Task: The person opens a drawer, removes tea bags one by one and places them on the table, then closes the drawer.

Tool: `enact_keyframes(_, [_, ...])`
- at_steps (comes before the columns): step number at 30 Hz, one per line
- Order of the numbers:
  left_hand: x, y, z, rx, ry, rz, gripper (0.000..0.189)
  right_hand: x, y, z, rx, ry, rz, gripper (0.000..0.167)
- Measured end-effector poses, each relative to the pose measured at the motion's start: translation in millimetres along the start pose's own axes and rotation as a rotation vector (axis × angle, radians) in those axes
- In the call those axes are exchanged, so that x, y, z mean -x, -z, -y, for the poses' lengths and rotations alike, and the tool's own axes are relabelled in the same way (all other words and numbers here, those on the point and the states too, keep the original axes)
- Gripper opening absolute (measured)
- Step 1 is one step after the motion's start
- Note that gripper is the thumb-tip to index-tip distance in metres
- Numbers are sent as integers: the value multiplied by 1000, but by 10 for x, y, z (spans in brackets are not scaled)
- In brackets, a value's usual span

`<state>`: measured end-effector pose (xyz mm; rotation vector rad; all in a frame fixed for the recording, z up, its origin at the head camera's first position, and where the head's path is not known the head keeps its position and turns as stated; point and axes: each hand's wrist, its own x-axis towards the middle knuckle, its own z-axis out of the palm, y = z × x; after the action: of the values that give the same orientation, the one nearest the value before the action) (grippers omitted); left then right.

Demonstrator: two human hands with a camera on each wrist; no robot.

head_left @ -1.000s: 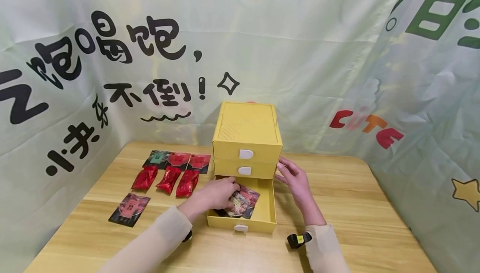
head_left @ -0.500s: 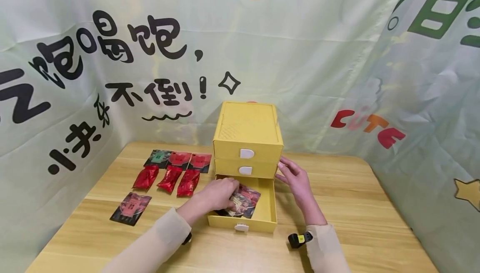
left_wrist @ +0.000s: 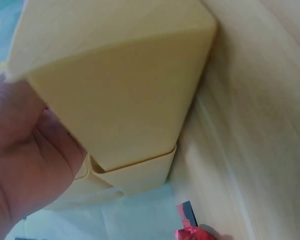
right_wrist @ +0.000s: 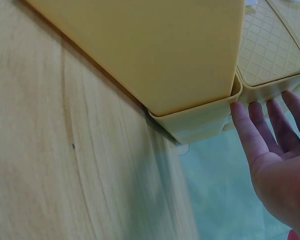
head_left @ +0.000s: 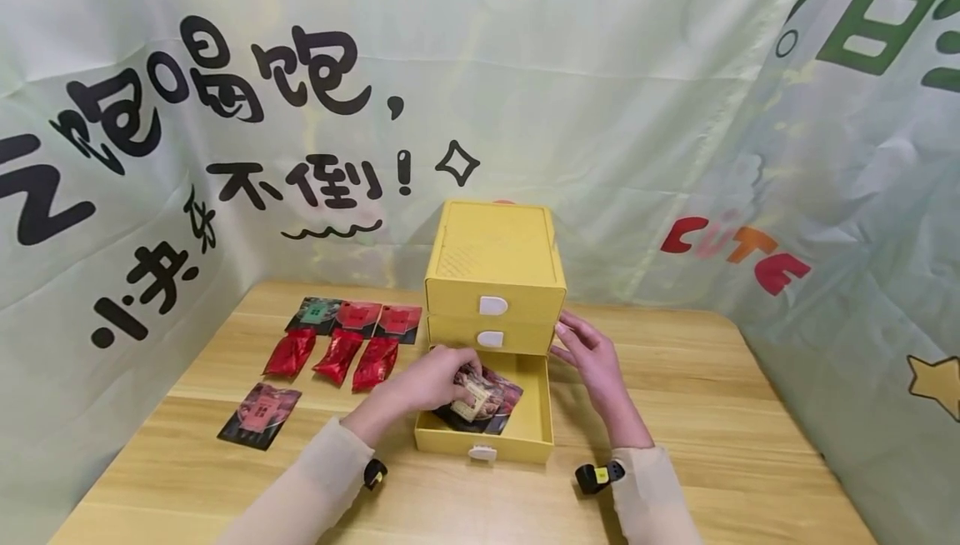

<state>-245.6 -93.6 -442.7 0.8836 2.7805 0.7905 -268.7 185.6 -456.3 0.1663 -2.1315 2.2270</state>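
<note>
A yellow drawer unit [head_left: 495, 245] stands on the wooden table, its bottom drawer [head_left: 536, 412] pulled out toward me. Over that drawer my left hand [head_left: 438, 378] pinches a small flat packet with a cream label [head_left: 472, 406] between thumb and fingers. Under it lie dark packets with red print [head_left: 510, 416]. In the left wrist view the drawer's side hides the packet, and only part of the left hand [left_wrist: 30, 155] shows. My right hand [head_left: 592, 362] touches the unit's right side with extended fingers; the right wrist view shows those fingertips [right_wrist: 238, 112] at the casing's edge.
Left of the unit, three flat packets [head_left: 356, 320] lie in a back row, with three shiny red packets [head_left: 341, 357] in front. A single dark packet with a red label [head_left: 261, 416] lies nearer me. Printed cloth [head_left: 615, 153] surrounds the table [head_left: 690, 412].
My left hand has risen slightly and shifted left, lifting the cream-labelled packet so more of its face shows. The right hand stays at the unit's side.
</note>
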Motion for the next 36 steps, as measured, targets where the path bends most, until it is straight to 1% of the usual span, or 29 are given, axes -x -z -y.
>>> enact_keyframes(6, [55,99,24,123,6,-70,22,-11,-16,-13,-13,6,-9,48])
enact_keyframes(11, [118,196,-6,256,12,-122,19,-11,-4,-9,-19,2,-8,48])
enact_keyframes(13, [147,235,-21,287,17,-152,19,-10,-2,-8,-18,2,-7,48])
enact_keyframes(18, [215,320,-32,293,34,-226,20,-5,-6,-4,-16,0,-5,48])
enact_keyframes(25, [340,487,2,371,39,-331,22,-5,-16,4,-13,5,-3,49])
enact_keyframes(28, [409,570,36,378,34,-369,23,-7,-17,5,-15,4,-4,49])
enact_keyframes(32, [505,665,85,365,34,-401,23,-9,-11,0,-9,2,-4,49])
enact_keyframes(36, [614,737,145,339,61,-415,23,-3,-10,1,-8,0,-1,49])
